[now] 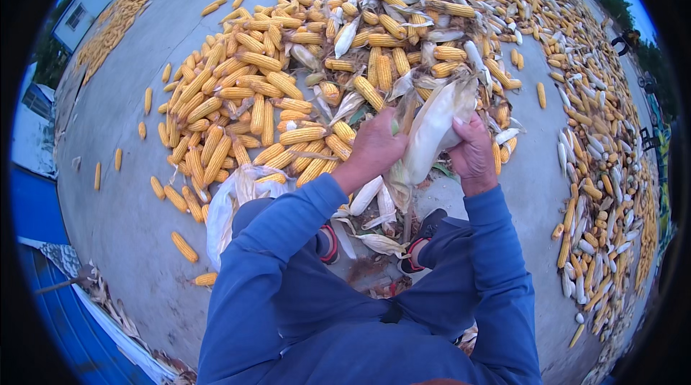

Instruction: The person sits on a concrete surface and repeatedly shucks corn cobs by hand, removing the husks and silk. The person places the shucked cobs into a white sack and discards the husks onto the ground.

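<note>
My left hand (pixel 379 146) grips a strip of husk at the left side of a corn ear in pale husk (pixel 432 123). The ear is held up between both hands, tilted, and its kernels are hidden. My right hand (pixel 475 154) closes on the husk's right side, thumb on its surface. Bare yellow corn cobs (pixel 262 115) lie heaped in front and to the left of my hands. Below the held ear, between my shoes, are loose pale husks (pixel 380 243) on the ground.
A long pile of mixed bare and husked corn (pixel 599 169) curves along the right. More cobs (pixel 116 23) spread at the far left on the concrete ground (pixel 129 212). A white plastic bag (pixel 220 217) lies by my left knee. Blue metal sheeting (pixel 70 325) stands at the lower left.
</note>
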Motion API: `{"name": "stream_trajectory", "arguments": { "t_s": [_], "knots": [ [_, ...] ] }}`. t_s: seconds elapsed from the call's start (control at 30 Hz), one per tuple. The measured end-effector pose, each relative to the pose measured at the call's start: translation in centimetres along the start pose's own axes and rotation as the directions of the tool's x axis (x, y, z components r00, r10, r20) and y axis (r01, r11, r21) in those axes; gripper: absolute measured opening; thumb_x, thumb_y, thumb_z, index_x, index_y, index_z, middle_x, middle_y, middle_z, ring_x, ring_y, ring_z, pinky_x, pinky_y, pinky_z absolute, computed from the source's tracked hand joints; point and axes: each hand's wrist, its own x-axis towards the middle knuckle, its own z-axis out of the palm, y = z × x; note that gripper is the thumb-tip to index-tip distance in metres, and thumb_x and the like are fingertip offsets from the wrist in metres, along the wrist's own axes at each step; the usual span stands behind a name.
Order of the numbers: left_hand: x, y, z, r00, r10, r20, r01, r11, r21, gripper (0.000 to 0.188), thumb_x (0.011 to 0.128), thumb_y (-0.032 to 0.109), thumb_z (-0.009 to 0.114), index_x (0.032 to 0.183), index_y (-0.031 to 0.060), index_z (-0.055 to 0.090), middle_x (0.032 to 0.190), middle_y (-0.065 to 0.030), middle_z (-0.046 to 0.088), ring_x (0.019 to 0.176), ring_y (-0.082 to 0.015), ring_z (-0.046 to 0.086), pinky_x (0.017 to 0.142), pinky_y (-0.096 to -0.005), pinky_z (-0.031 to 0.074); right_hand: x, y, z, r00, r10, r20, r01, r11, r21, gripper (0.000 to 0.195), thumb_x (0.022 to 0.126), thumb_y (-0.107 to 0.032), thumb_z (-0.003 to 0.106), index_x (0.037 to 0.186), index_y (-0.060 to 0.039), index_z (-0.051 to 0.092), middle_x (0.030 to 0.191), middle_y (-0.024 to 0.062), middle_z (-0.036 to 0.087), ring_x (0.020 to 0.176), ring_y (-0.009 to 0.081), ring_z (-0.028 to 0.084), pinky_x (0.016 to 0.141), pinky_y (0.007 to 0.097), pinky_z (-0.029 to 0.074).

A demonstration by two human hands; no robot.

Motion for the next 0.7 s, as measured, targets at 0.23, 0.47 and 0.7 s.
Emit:
{"name": "stream_trajectory", "arguments": {
  "t_s": [0.23, 0.47, 0.7],
  "knots": [
    [0.7, 0.6, -1.0, 0.992, -0.127, 0.010, 0.123, 0.976, 0.182, 0.040, 0.079, 0.015, 0.060, 0.116, 0.0007, 0.060, 0.096, -0.0285, 0.068, 0.094, -0.0452, 0.065, 0.085, -0.0522, 0.051, -0.2, -0.1, -0.2, 1.000, 0.013, -0.009, -0.013, 1.000, 0.021, 0.038, 0.092, -0.004, 0.062, 0.129, 0.0000, 0.056, 0.121, 0.0096, 0.066, 0.111, 0.0203, 0.065, 0.102, 0.0365, 0.049],
    [1.8, -1.1, -1.8, 0.976, -0.209, -0.057, 0.217, 0.954, 0.208, 0.032, 0.081, 0.014, 0.060, 0.109, 0.0002, 0.058, 0.099, -0.0276, 0.068, 0.095, -0.0459, 0.065, 0.086, -0.0527, 0.051, -0.2, -0.9, -0.7, 1.000, -0.019, 0.007, 0.019, 0.998, 0.052, 0.039, 0.093, -0.003, 0.060, 0.131, -0.0009, 0.055, 0.125, 0.0099, 0.065, 0.114, 0.0216, 0.063, 0.103, 0.0376, 0.049],
    [1.6, -1.1, -2.1, 0.968, -0.249, -0.037, 0.247, 0.912, 0.327, 0.040, 0.081, 0.008, 0.059, 0.120, 0.0047, 0.051, 0.106, -0.0284, 0.065, 0.097, -0.0483, 0.064, 0.084, -0.0559, 0.049, 0.4, -1.1, -2.5, 0.993, -0.073, -0.094, 0.080, 0.994, 0.068, 0.045, 0.096, -0.005, 0.057, 0.140, -0.0033, 0.048, 0.134, 0.0123, 0.060, 0.123, 0.0275, 0.060, 0.107, 0.0462, 0.048]
  ]
}}
